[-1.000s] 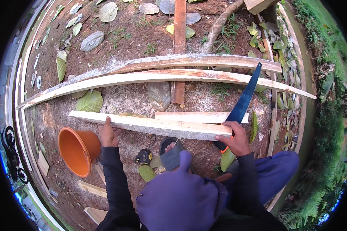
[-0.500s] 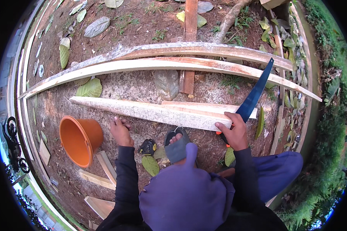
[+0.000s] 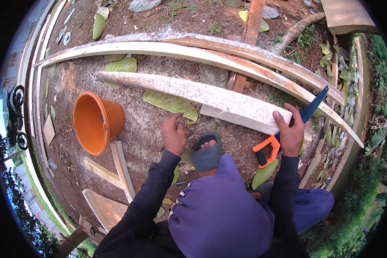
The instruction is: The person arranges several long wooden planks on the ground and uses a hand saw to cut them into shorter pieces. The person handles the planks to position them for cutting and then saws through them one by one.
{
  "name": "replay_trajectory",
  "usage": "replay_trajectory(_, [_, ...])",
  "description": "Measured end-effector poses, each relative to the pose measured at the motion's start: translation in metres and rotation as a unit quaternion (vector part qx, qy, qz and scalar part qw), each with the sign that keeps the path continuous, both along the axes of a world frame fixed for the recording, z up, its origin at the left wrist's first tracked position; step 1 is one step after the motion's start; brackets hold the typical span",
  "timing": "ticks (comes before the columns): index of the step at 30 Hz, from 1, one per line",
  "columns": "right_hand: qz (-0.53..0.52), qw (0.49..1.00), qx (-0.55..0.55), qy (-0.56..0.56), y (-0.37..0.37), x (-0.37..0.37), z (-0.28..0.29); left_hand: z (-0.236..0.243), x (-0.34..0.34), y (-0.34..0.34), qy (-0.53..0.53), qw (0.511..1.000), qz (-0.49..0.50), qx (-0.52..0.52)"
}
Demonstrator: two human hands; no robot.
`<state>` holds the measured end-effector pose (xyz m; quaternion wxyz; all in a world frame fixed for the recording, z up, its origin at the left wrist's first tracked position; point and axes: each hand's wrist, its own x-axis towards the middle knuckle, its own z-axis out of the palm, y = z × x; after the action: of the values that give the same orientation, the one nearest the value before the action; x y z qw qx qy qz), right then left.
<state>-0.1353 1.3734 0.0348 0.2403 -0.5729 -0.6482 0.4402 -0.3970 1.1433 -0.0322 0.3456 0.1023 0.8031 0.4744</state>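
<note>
My right hand (image 3: 290, 129) grips the right end of a long pale wooden plank (image 3: 180, 89), its thumb on the upper face and its fingers over the far edge. Along the plank's near side shows a shorter wooden piece (image 3: 241, 119), partly covered by it. A handsaw lies by the right hand; its orange and black handle (image 3: 266, 151) is to the left of the wrist, and its blue blade (image 3: 314, 106) points away past the fingers. My left hand (image 3: 174, 134) hovers nearer to me than the plank, fingers loosely bent and apart, with nothing visible in them.
Two long wooden beams (image 3: 159, 46) stretch across the far side. An orange bucket (image 3: 118, 118) stands at the left, with wood offcuts (image 3: 122, 167) near it. My sandalled foot (image 3: 208, 150) rests between my hands. Large leaves (image 3: 172, 104) and a flat stone (image 3: 214, 76) lie on the soil.
The right hand has shifted from the saw handle and plank to the plank's end alone, and the plank is turned. The shorter piece now shows on its near side. The left hand came rightward.
</note>
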Motion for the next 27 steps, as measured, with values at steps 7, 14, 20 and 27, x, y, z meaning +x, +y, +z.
replay_trajectory(7, [0.062, 0.997, 0.02, 0.051, 0.04, -0.003, 0.013, 0.008, 0.015, -0.027, 0.236, 0.96, -0.15, -0.029])
replay_trajectory(14, [0.116, 0.993, -0.023, -0.008, 0.071, 0.019, -0.024, 0.01, -0.008, -0.204, 0.355, 0.897, 0.009, -0.263])
replay_trajectory(20, [0.127, 0.991, -0.033, -0.023, 0.079, 0.005, -0.029, 0.008, -0.024, -0.326, 0.264, 0.8, 0.189, -0.504])
replay_trajectory(27, [0.125, 0.99, -0.055, -0.042, 0.075, 0.004, -0.028, 0.011, -0.016, -0.358, 0.261, 0.763, 0.076, -0.586])
